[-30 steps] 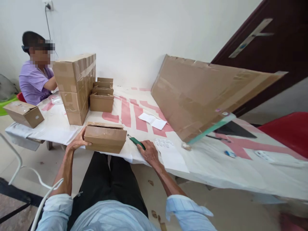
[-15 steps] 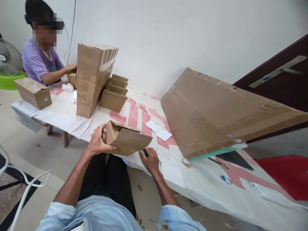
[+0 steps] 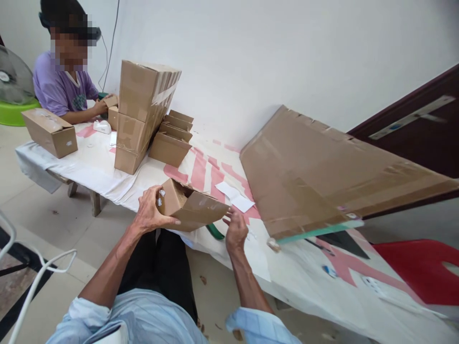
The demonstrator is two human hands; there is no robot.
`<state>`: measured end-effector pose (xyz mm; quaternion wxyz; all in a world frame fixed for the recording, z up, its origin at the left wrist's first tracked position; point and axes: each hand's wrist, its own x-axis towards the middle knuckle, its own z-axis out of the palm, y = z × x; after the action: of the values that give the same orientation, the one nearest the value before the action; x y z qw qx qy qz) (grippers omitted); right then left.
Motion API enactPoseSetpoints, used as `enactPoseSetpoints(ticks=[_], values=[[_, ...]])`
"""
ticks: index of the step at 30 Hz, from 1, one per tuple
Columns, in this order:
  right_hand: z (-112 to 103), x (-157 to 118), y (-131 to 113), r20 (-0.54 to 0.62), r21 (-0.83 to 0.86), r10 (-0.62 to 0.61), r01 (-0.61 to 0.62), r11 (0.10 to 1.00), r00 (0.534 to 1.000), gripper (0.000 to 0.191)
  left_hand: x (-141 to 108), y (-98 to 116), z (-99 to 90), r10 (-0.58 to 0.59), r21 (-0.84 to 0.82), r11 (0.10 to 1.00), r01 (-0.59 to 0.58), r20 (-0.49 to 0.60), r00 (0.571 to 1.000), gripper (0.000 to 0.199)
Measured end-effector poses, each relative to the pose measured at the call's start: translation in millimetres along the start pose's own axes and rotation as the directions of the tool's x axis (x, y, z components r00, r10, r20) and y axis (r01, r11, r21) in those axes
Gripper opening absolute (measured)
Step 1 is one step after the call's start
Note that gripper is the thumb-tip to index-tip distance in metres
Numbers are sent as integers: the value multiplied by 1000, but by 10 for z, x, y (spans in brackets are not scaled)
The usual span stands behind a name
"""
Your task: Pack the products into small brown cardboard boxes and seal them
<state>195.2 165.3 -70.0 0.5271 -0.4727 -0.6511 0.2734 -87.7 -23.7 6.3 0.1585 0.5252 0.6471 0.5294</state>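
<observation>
My left hand (image 3: 150,212) grips the carton (image 3: 199,212); my right hand (image 3: 236,232), fingers parted, is just beside its right end; the green cutter (image 3: 215,232) lies on the tabletop (image 3: 304,274).

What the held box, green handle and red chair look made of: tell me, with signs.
Box: brown cardboard, dull, by its folded flaps. Green handle: probably smooth plastic, from its even colour, though it's small here. Red chair: likely smooth moulded plastic, by its uniform colour and rounded opening.
</observation>
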Motion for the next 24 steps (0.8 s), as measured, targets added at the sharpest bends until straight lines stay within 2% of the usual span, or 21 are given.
enactPoseSetpoints(ticks=[2, 3, 6, 9, 12, 15, 18, 21, 23, 24], values=[[59, 38, -268, 68, 130, 35, -44, 990, 997, 68, 5, -74, -23, -3, -28, 1000, 4, 7, 1000, 120], [98, 39, -390, 100, 142, 20, -34, 989, 995, 66, 8, -136, -42, 2, -56, 998, -1, 18, 1000, 121], [225, -23, -664, 147, 58, -60, 52, 997, 987, 56, 4, -420, -126, 23, -171, 985, -5, 106, 994, 124], [315, -121, -790, 162, -12, -112, 116, 993, 980, 51, -21, -750, -206, -5, -230, 972, 54, 210, 978, 126], [332, -176, -821, 174, -30, -117, 124, 992, 978, 50, -32, -936, -224, -38, -255, 961, 105, 254, 967, 125], [278, -149, -829, 210, -30, -81, 90, 996, 974, 51, -13, -890, -208, -37, -311, 944, 113, 242, 970, 124], [177, -18, -914, 186, -39, -89, 98, 994, 979, 53, 10, -680, -222, 5, -315, 947, 58, 196, 981, 119], [65, 171, -1201, 72, -102, -233, 240, 965, 970, 48, 31, -439, -263, 116, -235, 969, -77, 159, 980, 114], [14, 267, -1519, 61, -150, -387, 392, 908, 920, 41, 46, -304, -278, 169, -183, 973, -141, 146, 975, 112], [4, 293, -1702, 101, -154, -463, 473, 867, 881, 38, 54, -247, -279, 180, -162, 974, -157, 141, 973, 111]])
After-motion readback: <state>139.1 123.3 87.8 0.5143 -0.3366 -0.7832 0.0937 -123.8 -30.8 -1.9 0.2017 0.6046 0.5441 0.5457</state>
